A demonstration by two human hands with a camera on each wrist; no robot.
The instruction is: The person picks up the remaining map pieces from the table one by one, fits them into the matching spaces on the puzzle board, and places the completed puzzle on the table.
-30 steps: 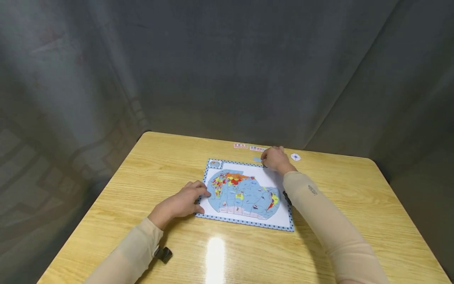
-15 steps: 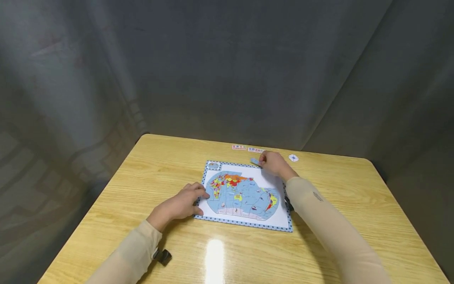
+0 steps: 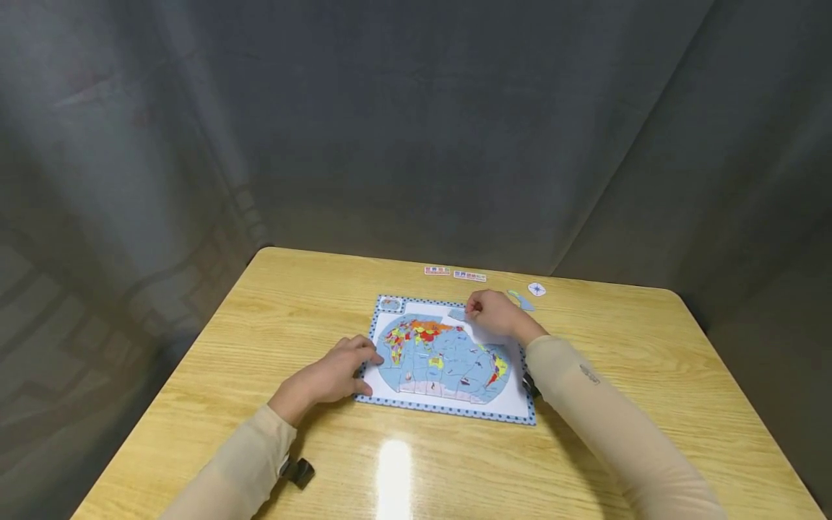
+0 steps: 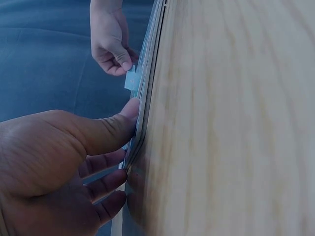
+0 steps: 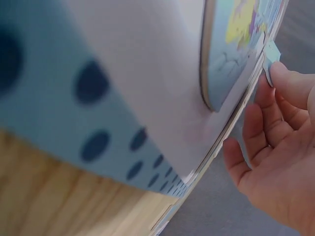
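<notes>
A world map jigsaw puzzle (image 3: 432, 361) lies in a white board with a blue dotted border (image 3: 448, 412). Between thumb and fingers, my right hand (image 3: 499, 314) pinches a light blue puzzle piece (image 3: 457, 315) over the gap at the map's upper right. The right wrist view shows the same puzzle piece (image 5: 272, 53) tilted at the fingertips. At the board's left edge rests my left hand (image 3: 338, 370), its fingers spread and lightly bent. In the left wrist view its thumb (image 4: 115, 129) touches the board's edge.
Behind the board lie two printed label strips (image 3: 437, 271), a round compass piece (image 3: 536, 289) and a blue-green puzzle piece (image 3: 521, 300). The wooden table (image 3: 312, 289) ends at a grey curtain (image 3: 416, 144).
My right hand has lifted the light blue piece from behind the board and brought it toward me over the map's upper gap. My left hand stays at the board's edge.
</notes>
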